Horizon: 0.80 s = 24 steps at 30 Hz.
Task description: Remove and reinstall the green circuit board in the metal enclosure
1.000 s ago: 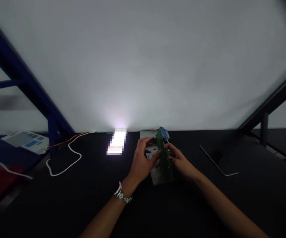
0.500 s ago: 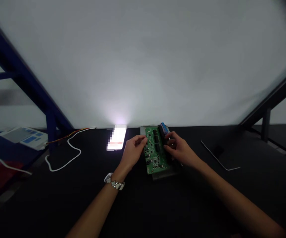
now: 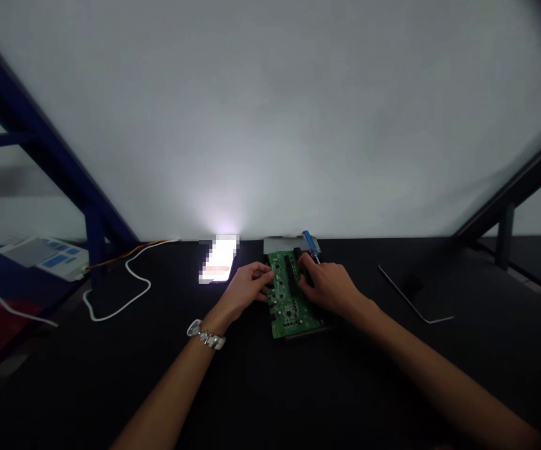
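Note:
A green circuit board [image 3: 289,311] with black parts lies over a flat grey plate [image 3: 277,245], which shows beyond its far edge. My left hand [image 3: 248,287] pinches the board's left edge between thumb and fingers. On the right side of the board, the curled fingers of my right hand [image 3: 329,284] grip a long black part [image 3: 297,253]; their tips are partly hidden. A blue-handled tool [image 3: 308,240], which looks like a screwdriver, lies just beyond that hand, its shaft partly covered.
A lit phone [image 3: 221,259] is left of the board, near the wall [image 3: 270,125]. Farther left, a white cable [image 3: 146,290] runs beside a printed sheet [image 3: 48,256]. A bent metal rod [image 3: 408,301] lies to the right. Blue frame bars [image 3: 95,231] rise at the left.
The board has shifted toward me and slightly left, uncovering more plate at the far end. My right hand has moved left and closed over the black part.

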### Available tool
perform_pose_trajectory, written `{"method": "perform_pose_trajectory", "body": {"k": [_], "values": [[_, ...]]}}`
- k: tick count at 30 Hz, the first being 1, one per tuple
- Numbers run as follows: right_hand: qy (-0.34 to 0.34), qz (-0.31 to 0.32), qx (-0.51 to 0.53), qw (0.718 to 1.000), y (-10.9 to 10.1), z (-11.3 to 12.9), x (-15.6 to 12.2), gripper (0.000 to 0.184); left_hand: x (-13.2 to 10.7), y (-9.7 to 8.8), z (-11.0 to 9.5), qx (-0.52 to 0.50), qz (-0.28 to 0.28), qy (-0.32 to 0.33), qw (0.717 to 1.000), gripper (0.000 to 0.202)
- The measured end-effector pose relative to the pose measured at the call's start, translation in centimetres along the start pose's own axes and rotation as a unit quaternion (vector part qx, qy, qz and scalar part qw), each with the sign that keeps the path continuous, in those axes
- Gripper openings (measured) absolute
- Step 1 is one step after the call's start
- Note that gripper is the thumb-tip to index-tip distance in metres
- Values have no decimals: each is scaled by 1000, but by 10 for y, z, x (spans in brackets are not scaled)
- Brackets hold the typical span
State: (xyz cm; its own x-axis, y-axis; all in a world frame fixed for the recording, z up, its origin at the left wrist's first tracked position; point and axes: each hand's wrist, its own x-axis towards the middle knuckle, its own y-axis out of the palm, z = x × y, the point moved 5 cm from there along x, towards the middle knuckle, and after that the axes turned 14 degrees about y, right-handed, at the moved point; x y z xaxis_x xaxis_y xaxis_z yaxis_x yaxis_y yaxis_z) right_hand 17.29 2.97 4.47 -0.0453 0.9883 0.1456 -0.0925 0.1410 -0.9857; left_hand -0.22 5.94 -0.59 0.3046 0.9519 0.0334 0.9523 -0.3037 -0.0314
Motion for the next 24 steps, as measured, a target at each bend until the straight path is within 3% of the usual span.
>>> {"method": "perform_pose_trajectory", "body": {"k": [4,12,16,18,24], "values": [[12,10,-7,1000,7,-2,-1,22,-1,0,4,21,15,-38,999,17],[21,4,-12,1000,11,-3,-3,19,-1,5,8,49,25,-54,997,11],[7,-29,10,1000,5,5,-15,30,-1,5,8,61,19,-63,996,11],[-13,-41,4,999,5,12,-21,36,-1,5,7,65,21,-62,996,13],[-24,-43,-18,999,11,23,-26,29,2,0,-1,117,21,-15,993,17]]}}
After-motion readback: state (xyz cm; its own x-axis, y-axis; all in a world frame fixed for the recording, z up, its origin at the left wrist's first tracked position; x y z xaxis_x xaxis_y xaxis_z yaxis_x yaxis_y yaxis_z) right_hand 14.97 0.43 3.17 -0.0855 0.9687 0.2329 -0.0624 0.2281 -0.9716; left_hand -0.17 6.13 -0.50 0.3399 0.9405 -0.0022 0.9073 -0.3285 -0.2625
